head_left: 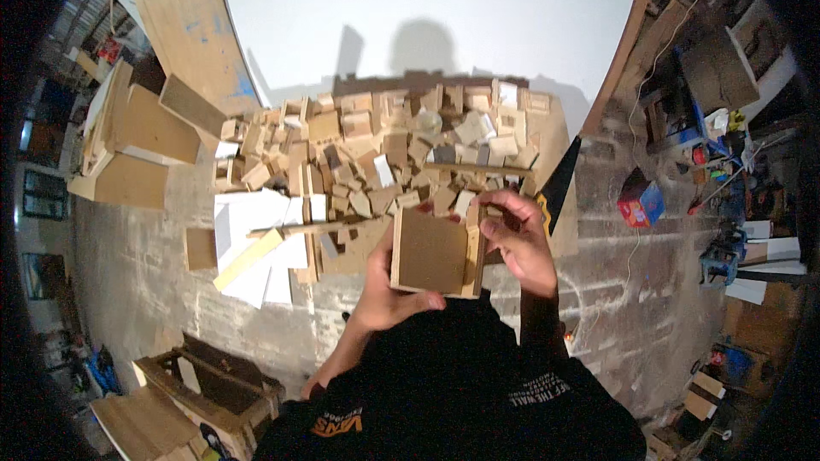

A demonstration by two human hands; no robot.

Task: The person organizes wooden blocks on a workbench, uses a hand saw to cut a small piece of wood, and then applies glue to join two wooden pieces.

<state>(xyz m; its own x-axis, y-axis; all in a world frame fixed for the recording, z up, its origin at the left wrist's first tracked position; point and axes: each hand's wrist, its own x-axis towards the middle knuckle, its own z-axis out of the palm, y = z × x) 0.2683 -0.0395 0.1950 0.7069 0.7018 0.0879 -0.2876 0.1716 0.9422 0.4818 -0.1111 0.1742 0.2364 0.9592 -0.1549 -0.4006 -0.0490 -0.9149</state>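
Observation:
A small square box-like wooden piece (431, 249), with a brown flat face and pale raised edges, is held up in front of my chest. My left hand (383, 290) wraps its left side and lower edge, thumb lying along the bottom. At the upper right edge, the thumb and fingers of my right hand (523, 246) close on its narrow side strip (473, 248). Just beyond it, a heap of small wooden blocks and offcuts (363, 175) covers the work table. The far fingers of my left hand are hidden behind the piece.
White sheets (265, 248) lie left of the heap, with a pale wood strip (248, 260) across them. A black-handled saw-like tool (561, 188) rests at the right. A large white panel (427, 8) stands behind. Wooden cabinets (137, 149) are on the left, a red-blue box (641, 202) on the right.

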